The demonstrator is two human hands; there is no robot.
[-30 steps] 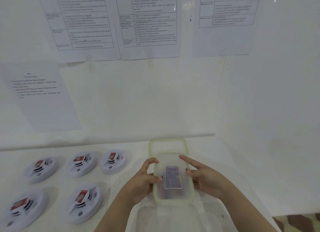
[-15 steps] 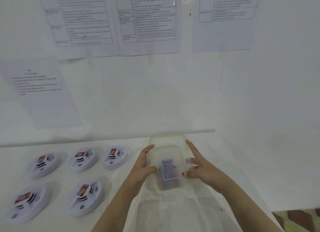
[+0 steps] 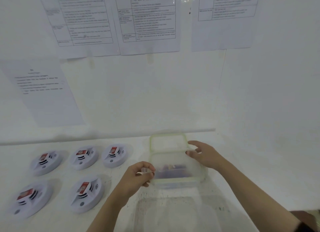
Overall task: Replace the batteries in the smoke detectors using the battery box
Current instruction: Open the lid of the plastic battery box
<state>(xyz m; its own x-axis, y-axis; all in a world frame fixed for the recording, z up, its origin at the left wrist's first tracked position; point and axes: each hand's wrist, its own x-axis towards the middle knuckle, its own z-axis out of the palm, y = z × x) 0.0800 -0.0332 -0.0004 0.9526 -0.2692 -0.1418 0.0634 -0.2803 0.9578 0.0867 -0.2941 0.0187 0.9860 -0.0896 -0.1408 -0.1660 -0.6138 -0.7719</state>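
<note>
We see the box (image 3: 179, 159), clear with a green rim, standing on the table (image 3: 131, 205) right of centre, dark blurred contents inside. Our left hand (image 3: 137, 175) is at its eight o'clock, fingers curled and pinching the clear tab on that edge. Our right hand (image 3: 203, 153) is at its two o'clock, fingers loosely spread, thumb touching the rim. A green-rimmed lid (image 3: 167, 142) lies at the box's twelve o'clock. Five detectors (image 3: 86, 195) sit at nine o'clock, each bearing a red battery (image 3: 84, 186).
</note>
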